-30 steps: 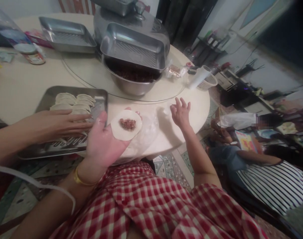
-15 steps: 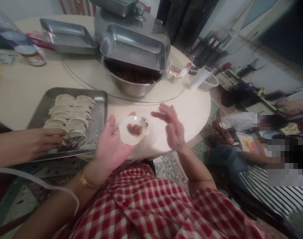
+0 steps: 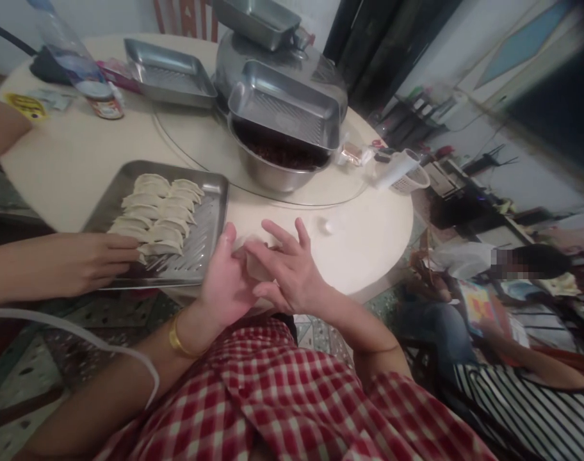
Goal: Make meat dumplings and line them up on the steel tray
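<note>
My left hand is cupped round a round dumpling wrapper with meat filling; only a pale sliver of the wrapper shows. My right hand lies over it with fingers spread, touching the wrapper and covering most of it. Both hands hover at the near edge of the round table. Just to the left lies a metal tray with several folded dumplings in rows. A steel bowl of dark minced filling stands behind.
Another person's hand rests at the tray's near left edge. An empty metal tray and a tilted one sit on the glass turntable. A jar, a white roll and a child at lower right.
My right hand came from the table's right side over to the wrapper and now covers it. The other person's hand drew back to the tray's near edge. The view shifted right.
</note>
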A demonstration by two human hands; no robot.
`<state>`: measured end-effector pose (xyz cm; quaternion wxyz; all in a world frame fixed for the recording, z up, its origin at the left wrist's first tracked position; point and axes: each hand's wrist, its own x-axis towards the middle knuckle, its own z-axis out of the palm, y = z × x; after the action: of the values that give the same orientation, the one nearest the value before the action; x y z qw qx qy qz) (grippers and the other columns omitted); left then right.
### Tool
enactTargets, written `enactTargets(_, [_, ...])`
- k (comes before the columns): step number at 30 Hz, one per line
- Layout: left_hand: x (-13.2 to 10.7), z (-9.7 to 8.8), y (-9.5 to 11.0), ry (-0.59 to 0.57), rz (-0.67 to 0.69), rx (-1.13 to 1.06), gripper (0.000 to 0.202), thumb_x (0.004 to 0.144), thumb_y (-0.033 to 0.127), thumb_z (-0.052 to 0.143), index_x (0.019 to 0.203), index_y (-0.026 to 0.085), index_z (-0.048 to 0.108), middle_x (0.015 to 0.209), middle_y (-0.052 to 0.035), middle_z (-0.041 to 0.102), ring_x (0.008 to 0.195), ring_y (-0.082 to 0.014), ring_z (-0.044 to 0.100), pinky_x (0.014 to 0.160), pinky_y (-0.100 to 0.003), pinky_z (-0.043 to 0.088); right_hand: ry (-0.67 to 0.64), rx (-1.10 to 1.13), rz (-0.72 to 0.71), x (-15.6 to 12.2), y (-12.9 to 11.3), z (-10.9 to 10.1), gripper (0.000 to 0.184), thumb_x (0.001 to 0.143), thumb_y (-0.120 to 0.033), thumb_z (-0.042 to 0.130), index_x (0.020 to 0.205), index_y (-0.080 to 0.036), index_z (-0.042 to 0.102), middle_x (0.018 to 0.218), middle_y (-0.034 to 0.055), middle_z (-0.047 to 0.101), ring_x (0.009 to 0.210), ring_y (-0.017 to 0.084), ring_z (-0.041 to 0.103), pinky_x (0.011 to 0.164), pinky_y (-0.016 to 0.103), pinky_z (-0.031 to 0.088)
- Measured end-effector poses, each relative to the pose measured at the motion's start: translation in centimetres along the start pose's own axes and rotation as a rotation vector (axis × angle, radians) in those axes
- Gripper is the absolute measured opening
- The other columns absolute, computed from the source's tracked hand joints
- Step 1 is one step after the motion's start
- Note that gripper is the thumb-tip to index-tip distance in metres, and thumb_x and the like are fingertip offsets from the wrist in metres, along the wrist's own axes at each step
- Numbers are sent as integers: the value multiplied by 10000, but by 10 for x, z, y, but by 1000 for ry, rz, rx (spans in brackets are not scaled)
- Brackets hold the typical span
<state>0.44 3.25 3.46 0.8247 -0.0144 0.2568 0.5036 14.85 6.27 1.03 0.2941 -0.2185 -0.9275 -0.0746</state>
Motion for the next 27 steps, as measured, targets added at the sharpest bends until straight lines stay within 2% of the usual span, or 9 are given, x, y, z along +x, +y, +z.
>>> enactTargets(3, [-1,2,1,9,9,-22,649,962,627,234,1192,169,632,857,-63,743,990,-233,696,975,-375,483,69,-8,-50,2,-3,-4,578,992,-526,208,1347,-188,515,1140,43,715,1440,208,353,1254,466,0])
enactTargets(6, [-2,5,-1,-10,40,-51,616,987,565,251,1266,128,583,887,-72,748,968,-220,700,976,-351,478,112,-43,45,6,6,-19,569,991,-512,164,1347,-236,511,1184,27,696,1402,197,418,1251,445,91])
enactTargets(8, [-1,5,-3,-17,63,-68,609,990,546,269,1309,106,544,942,-100,748,966,-239,702,979,-383,479,132,-98,208,4,26,-30,543,996,-486,174,1339,-240,517,1207,44,689,1375,204,451,1222,463,181])
enactTargets(11, [2,2,-9,1,41,-96,640,985,541,280,1355,66,496,1030,-155,734,1002,-279,695,988,-438,476,131,-273,596,-16,73,-38,523,1004,-437,197,1323,-200,538,1120,90,722,1349,261,464,1170,568,207])
enactTargets(14, [5,-1,-15,-41,-19,-126,642,981,536,302,1362,58,500,1078,-159,727,1072,-285,671,1033,-445,445,-12,-390,844,-49,121,-27,559,998,-442,212,1283,-122,570,1066,155,729,1308,329,486,1105,640,242])
enactTargets(16, [6,-2,-17,-84,-32,-141,624,980,531,318,1350,72,524,1121,-152,721,1132,-285,644,1070,-447,414,-133,-397,863,-69,141,-15,565,998,-428,224,1302,-84,553,1103,189,717,1321,345,472,1097,664,228])
enactTargets(18, [7,-2,-18,-98,-27,-150,609,982,518,326,1334,71,541,1148,-155,713,1172,-289,622,1091,-448,393,-183,-409,860,-82,151,-4,573,999,-410,222,1328,-55,529,1133,218,703,1338,347,459,1096,672,225])
enactTargets(23, [7,-4,-17,-68,-9,-159,615,973,515,362,1328,45,543,1132,-175,712,1169,-302,625,1095,-449,389,-184,-448,806,-92,155,6,570,1002,-397,219,1339,-47,518,1101,226,712,1351,335,456,1098,680,217])
enactTargets(27, [7,-7,-14,-92,2,-149,639,965,525,376,1358,41,515,1145,-181,712,1156,-311,631,1079,-451,402,-184,-457,812,-95,162,8,578,999,-404,224,1331,-47,535,1067,220,719,1344,346,464,1096,689,206])
